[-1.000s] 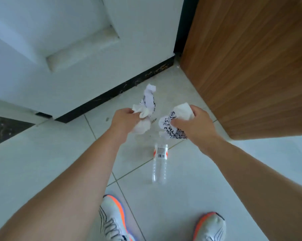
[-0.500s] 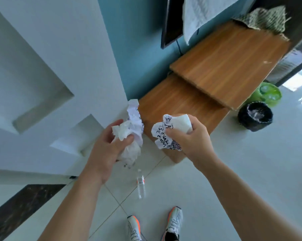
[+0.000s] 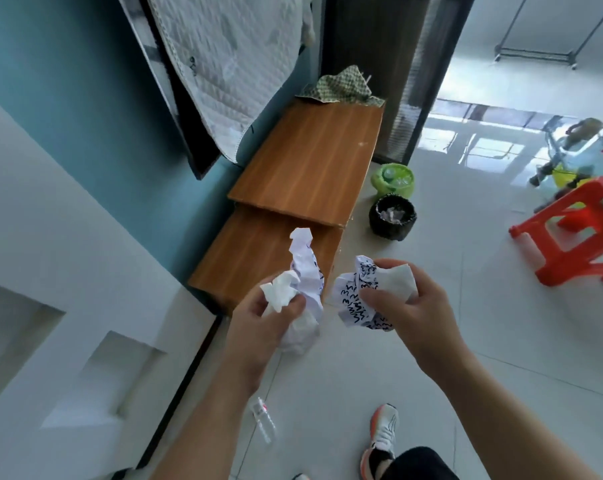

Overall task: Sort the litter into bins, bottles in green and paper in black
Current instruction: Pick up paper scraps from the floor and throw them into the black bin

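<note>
My left hand (image 3: 258, 320) grips a wad of crumpled white paper (image 3: 302, 271), part of it scribbled in black. In my right hand (image 3: 411, 310) is a second wad of crumpled paper (image 3: 353, 299) with black scribbles and a white tissue. Both hands are raised at chest height over the floor. Ahead, the black bin (image 3: 376, 221) holds some paper and stands beside the wooden bench. Just behind it, the green bin (image 3: 379, 185) holds clear bottles. A clear plastic bottle (image 3: 263, 419) lies on the tiles below my left forearm.
A stepped wooden bench (image 3: 307, 168) runs along the teal wall on the left. A red plastic stool (image 3: 574, 233) stands at the right. A dark sliding door frame (image 3: 397, 81) is behind the bins. My shoe (image 3: 383, 431) shows at the bottom.
The view has lifted from the floor and turned toward the bins. Both hands have risen with the paper still in them. The bottle stays on the floor, now lower in view.
</note>
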